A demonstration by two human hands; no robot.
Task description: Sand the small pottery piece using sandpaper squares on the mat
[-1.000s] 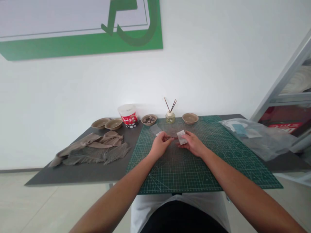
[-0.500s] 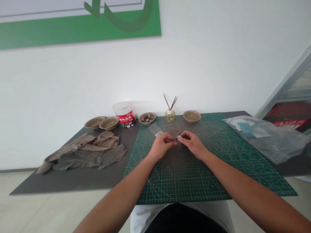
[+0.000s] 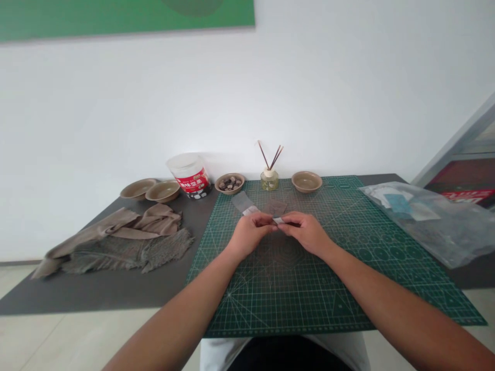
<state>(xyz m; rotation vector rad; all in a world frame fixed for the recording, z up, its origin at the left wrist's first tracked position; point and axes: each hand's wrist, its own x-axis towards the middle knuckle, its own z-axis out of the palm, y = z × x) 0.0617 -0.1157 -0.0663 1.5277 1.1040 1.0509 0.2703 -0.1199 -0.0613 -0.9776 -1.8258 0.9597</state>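
Observation:
Both hands meet over the green cutting mat (image 3: 278, 293). Between their fingertips is a small white strip (image 3: 278, 220). My left hand (image 3: 247, 234) pinches its left end, and my right hand (image 3: 305, 234) is closed on its right end. Just beyond the fingers lies a sheer brownish piece (image 3: 277, 207); whether it is joined to the strip I cannot tell. A clear, flat sleeve (image 3: 240, 200) with a white end rests on the mat past my left hand, which partly hides it.
Along the wall stand bowls (image 3: 163, 191), a red-labelled tub (image 3: 191, 176), a bowl of brown chunks (image 3: 229, 184), a reed diffuser (image 3: 269, 180) and another bowl (image 3: 307, 182). Crumpled brown-grey cloth (image 3: 127, 242) lies left; a clear plastic bag (image 3: 436, 221) lies right.
The fingers have come closer together, and more of the white strip shows between them. The whole view has shifted slightly with my head.

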